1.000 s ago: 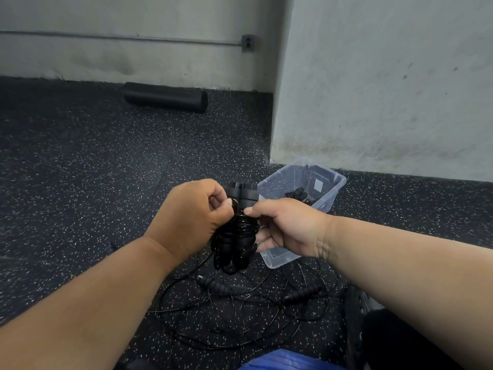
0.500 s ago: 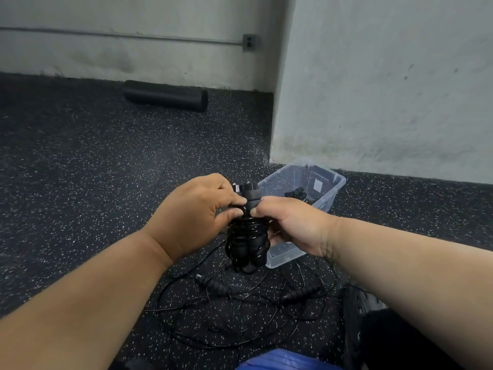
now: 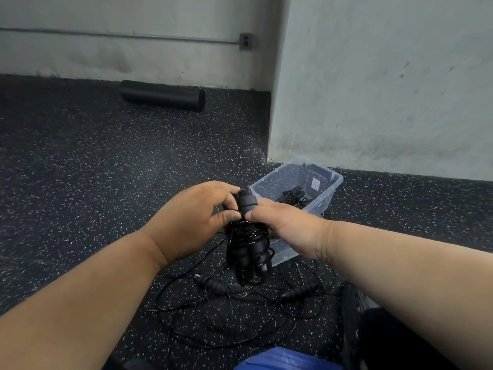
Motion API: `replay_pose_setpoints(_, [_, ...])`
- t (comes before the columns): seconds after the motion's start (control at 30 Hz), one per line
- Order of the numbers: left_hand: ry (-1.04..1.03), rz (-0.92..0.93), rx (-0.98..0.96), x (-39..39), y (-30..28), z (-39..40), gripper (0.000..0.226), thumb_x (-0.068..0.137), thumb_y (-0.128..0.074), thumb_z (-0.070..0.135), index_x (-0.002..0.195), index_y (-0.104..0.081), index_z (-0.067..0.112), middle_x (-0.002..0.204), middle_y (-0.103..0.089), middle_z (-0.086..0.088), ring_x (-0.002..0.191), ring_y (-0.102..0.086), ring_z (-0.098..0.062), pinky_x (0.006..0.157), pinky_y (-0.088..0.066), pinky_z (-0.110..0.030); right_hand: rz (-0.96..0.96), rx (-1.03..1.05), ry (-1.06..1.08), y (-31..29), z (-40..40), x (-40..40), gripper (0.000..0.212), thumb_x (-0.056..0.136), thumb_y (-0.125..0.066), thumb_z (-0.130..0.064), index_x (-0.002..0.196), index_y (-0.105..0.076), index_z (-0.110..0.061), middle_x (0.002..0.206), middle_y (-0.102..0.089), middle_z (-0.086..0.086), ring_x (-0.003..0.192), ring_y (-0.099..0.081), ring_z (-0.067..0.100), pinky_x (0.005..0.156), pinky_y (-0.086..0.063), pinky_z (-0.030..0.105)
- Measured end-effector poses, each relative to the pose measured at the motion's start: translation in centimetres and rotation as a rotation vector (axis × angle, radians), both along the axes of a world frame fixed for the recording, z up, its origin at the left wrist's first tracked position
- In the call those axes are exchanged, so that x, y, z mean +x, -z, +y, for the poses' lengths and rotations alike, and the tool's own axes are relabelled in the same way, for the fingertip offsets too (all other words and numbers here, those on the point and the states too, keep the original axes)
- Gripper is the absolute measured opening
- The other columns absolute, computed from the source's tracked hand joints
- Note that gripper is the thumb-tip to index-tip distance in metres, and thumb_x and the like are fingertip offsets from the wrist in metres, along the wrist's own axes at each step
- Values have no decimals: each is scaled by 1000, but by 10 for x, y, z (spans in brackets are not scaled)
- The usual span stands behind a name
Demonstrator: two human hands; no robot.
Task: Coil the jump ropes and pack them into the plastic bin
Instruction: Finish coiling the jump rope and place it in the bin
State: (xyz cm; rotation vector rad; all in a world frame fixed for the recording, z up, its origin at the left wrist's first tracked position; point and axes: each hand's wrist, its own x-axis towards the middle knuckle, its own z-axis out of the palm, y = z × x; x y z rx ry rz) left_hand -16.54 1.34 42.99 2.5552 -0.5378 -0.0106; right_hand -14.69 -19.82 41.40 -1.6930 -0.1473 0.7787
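Both hands have closed in, left hand (image 3: pixel 194 222) and right hand (image 3: pixel 286 228) fingers pinching the coiled jump rope (image 3: pixel 248 241).

The floor (image 3: pixel 80 161) is dark rubber with many small white specks. A pale grey back wall (image 3: pixel 133 49) carries a thin horizontal pipe (image 3: pixel 120 36) that ends at a small metal box (image 3: pixel 245 41), and a wall corner (image 3: pixel 373 89) stands forward at the right. A black foam roller (image 3: pixel 162 95) lies on the floor just beside the back wall.
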Motion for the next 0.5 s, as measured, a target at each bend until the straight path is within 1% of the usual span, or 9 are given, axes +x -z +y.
replay_pose_setpoints(0.07, [-20, 34, -47, 1, 2, -2, 12, 100, -67, 40, 89, -65, 35, 138, -59, 22, 122, -49, 7, 97, -31, -6, 24, 62, 49, 3, 2, 0, 56, 76, -68, -36, 128, -57, -18, 105, -64, 5, 101, -62, 19, 95, -50, 45])
replay_pose_setpoints(0.1, [-37, 49, -65, 2, 3, -3, 13, 100, -66, 38, 88, -64, 34, 136, -59, 21, 121, -50, 5, 96, -33, -8, 46, 82, 49, 4, 3, 0, 55, 76, -70, -34, 128, -56, -22, 106, -65, 7, 100, -65, 21, 98, -53, 50])
replay_pose_setpoints(0.2, [-81, 82, -103, 2, 4, -5, 13, 101, -63, 36, 89, -63, 34, 134, -63, 19, 119, -56, 0, 101, -44, -26, 131, 116, 49, 7, 5, -1, 55, 77, -72, -34, 130, -57, -24, 113, -70, 16, 103, -71, 34, 103, -51, 63])
replay_pose_setpoints(0.27, [-93, 79, -117, 1, 3, -6, 12, 101, -63, 37, 89, -63, 34, 131, -64, 20, 117, -58, 0, 99, -47, -27, 219, 194, 63, 5, 5, -3, 53, 80, -72, -37, 126, -59, -16, 111, -69, 15, 100, -67, 36, 104, -47, 65])
replay_pose_setpoints(0.33, [-103, 80, -139, 1, 2, -7, 13, 101, -64, 38, 89, -65, 34, 134, -63, 21, 119, -58, 0, 100, -46, -27, 325, 308, 80, 2, 3, -2, 43, 88, -73, -39, 121, -64, -13, 109, -67, 15, 96, -65, 35, 98, -52, 62])
replay_pose_setpoints(0.4, [-114, 110, -173, 1, 1, -7, 13, 101, -64, 37, 89, -66, 34, 140, -62, 18, 123, -58, -2, 107, -47, -35, 392, 347, 83, -1, 2, -2, 50, 97, -67, -40, 133, -59, -6, 111, -66, 18, 87, -69, 31, 78, -62, 47])
replay_pose_setpoints(0.43, [-119, 131, -190, 1, 1, -7, 14, 102, -65, 36, 88, -66, 34, 141, -63, 17, 124, -59, -2, 109, -48, -37, 402, 351, 80, -2, 1, -1, 55, 98, -65, -39, 139, -54, -3, 112, -66, 19, 84, -70, 30, 70, -62, 42])
replay_pose_setpoints(0.47, [-128, 156, -206, 1, 0, -6, 14, 102, -65, 34, 88, -67, 33, 140, -64, 16, 123, -60, -2, 110, -48, -38, 396, 358, 74, -2, 1, -1, 58, 98, -65, -37, 142, -51, -3, 113, -66, 20, 83, -71, 29, 67, -62, 40])
replay_pose_setpoints(0.5, [-140, 177, -221, 1, -1, -4, 14, 102, -65, 33, 88, -67, 32, 136, -66, 16, 120, -61, 1, 108, -49, -35, 387, 369, 69, -2, 1, -1, 58, 97, -66, -36, 143, -50, -3, 113, -66, 20, 82, -71, 28, 68, -63, 40])
